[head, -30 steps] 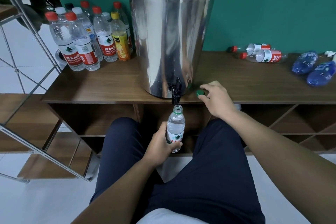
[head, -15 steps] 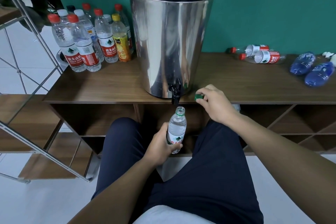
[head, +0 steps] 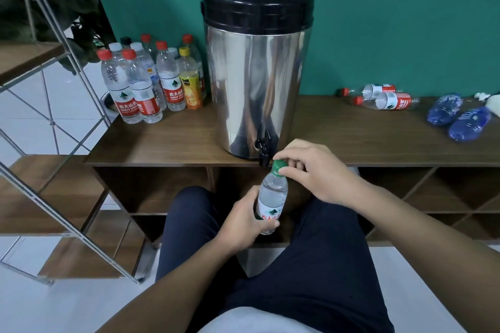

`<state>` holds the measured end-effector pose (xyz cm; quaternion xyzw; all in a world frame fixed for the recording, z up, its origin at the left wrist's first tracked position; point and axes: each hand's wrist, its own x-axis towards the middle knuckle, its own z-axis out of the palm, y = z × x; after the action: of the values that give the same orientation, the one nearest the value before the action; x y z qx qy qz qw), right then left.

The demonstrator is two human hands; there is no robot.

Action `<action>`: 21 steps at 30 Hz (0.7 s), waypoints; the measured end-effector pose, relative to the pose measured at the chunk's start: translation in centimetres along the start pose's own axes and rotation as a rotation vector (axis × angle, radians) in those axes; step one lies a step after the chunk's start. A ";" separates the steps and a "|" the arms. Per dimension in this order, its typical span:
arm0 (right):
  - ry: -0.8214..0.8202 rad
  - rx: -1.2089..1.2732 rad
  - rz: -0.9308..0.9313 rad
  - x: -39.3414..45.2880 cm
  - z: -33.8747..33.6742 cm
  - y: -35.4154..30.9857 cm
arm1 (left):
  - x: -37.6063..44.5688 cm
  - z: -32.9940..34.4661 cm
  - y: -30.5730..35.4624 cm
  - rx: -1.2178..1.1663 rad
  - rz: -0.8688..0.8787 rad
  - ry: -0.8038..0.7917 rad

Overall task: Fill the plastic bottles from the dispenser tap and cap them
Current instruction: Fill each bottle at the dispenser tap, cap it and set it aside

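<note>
While the wooden tabletop point(head: 162, 140) is stretching across the scene against a green wall, a steel dispenser point(head: 257, 84) with a black lid is standing on it near the front edge, its black tap point(head: 263, 147) jutting out over that edge. Left of the dispenser, a cluster of capped bottles point(head: 146, 84) is standing upright near the wall, most with red caps, one with a yellow cap and orange label. On the right, two red-capped bottles point(head: 384, 97) are lying on their sides, and two crushed blue bottles point(head: 457, 116) are lying further right. Below the tap, in front of the tabletop and above the person's lap, the left hand point(head: 240, 222) is gripping a small clear bottle point(head: 270, 197) upright, fingers wrapping round its labelled lower half. It is looking nearly full of water. The right hand point(head: 316, 173) is hovering at the bottle's top, its thumb and fingers point(head: 286, 155) pinching the green cap point(head: 279, 166) sitting on the neck.
</note>
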<state>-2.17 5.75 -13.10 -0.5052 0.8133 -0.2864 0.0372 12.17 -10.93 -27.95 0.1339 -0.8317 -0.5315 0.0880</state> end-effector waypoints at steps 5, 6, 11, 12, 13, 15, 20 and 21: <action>-0.114 -0.082 -0.113 0.9 -2.2 -3.1 | -1.2 -2.7 1.2 -0.012 0.038 0.014; -0.141 -0.099 -0.150 1.2 -2.6 -3.9 | -1.5 -3.5 1.4 -0.016 0.044 0.012; -0.242 -0.186 -0.284 4.2 -4.5 -7.3 | -2.0 -7.4 2.5 -0.057 0.067 -0.003; -0.255 -0.207 -0.293 5.0 -4.7 -7.9 | -2.1 -8.1 2.7 -0.068 0.067 0.000; -0.267 -0.227 -0.296 5.7 -4.9 -8.6 | -2.1 -8.8 2.7 -0.076 0.066 0.010; -0.272 -0.269 -0.296 7.3 -5.0 -9.8 | -2.1 -9.8 2.7 -0.093 0.064 0.044; -0.176 -0.453 -0.291 10.6 -3.8 -13.1 | -1.5 -12.3 2.7 -0.094 0.065 0.141; -0.150 -0.489 -0.296 11.3 -3.5 -13.5 | -1.5 -12.9 2.8 -0.090 0.063 0.154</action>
<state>1.95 -6.68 -0.83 -0.6322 0.7705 -0.0459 -0.0678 16.93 -20.41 -19.98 0.1440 -0.8014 -0.5536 0.1745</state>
